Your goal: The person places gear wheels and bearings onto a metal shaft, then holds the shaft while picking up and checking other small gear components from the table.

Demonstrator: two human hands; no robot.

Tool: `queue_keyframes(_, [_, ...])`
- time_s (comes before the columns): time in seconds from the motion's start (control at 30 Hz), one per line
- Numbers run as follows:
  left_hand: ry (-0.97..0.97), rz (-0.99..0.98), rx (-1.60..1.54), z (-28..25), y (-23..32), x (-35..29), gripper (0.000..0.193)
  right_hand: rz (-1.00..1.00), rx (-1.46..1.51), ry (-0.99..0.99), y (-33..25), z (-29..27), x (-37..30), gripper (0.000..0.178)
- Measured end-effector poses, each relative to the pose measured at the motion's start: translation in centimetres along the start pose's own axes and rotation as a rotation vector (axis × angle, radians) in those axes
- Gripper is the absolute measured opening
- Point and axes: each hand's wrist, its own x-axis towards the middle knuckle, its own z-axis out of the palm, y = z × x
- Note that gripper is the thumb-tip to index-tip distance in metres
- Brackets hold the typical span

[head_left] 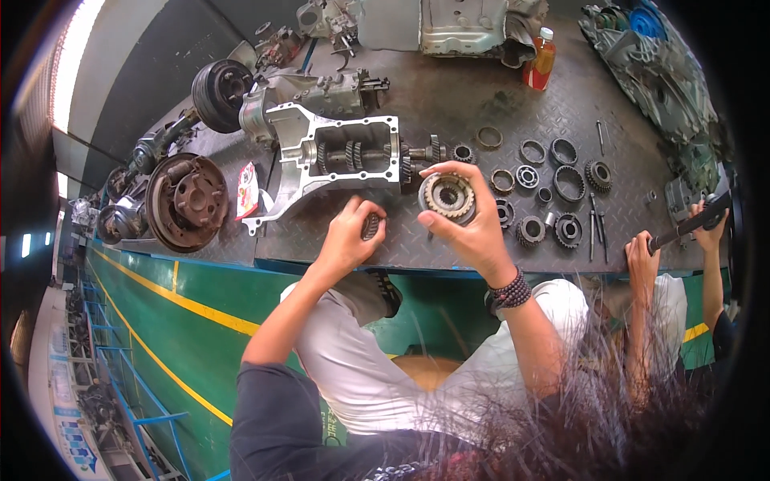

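Observation:
My right hand (469, 224), with a beaded bracelet at the wrist, grips a synchronizer hub (447, 199) with a brass-coloured toothed ring, its splined bore facing up. My left hand (350, 234) is closed round a small dark gear (370, 227) just above the bench's near edge. Beyond both hands lies an open silver gearbox housing (301, 184) with a gear shaft (353, 156) inside it. The shaft's end sticks out on the right, close to my right hand. Several loose rings and gears, among them a ball bearing (528, 176), lie right of that hand.
A rusty brake drum assembly (191, 200) stands left on the steel bench (449, 96). Behind the housing is another gearbox (321, 96). A bottle of red liquid (540, 60) stands at the back. At right, a co-worker's hands (642, 255) hold a black bar (690, 224); bolts (593, 228) lie nearby.

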Motion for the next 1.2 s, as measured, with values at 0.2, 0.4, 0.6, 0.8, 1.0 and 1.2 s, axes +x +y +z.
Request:
queue_keyframes(0.2, [0.059,0.29,0.331,2.2,-1.9,2.1,0.032,0.165,0.237,0.132,1.1,-2.1,1.3,0.059])
queue_keyframes(0.4, [0.081,0.324,0.268,2.7,-3.0,2.0,0.048,0.313,0.513,0.431,3.5,-3.2,1.3,0.044])
queue_keyframes(0.6, [0.037,0.171,0.108,0.9,-3.1,0.7,0.062,0.36,0.576,0.42,2.9,-3.4,0.1,0.045])
queue_keyframes(0.8, [0.054,0.144,0.107,-1.4,-2.9,-1.2,0.057,0.325,0.569,0.368,1.9,-3.7,-0.2,0.043])
queue_keyframes(1.0, [-0.204,-0.495,-1.469,-1.1,-2.7,-1.5,0.062,0.349,0.566,0.363,2.0,-3.9,-0.5,0.044])
queue_keyframes(1.2, [-0.114,-0.623,-1.596,-1.6,-0.5,-0.9,0.056,0.368,0.587,0.363,1.8,-3.6,-0.5,0.045])
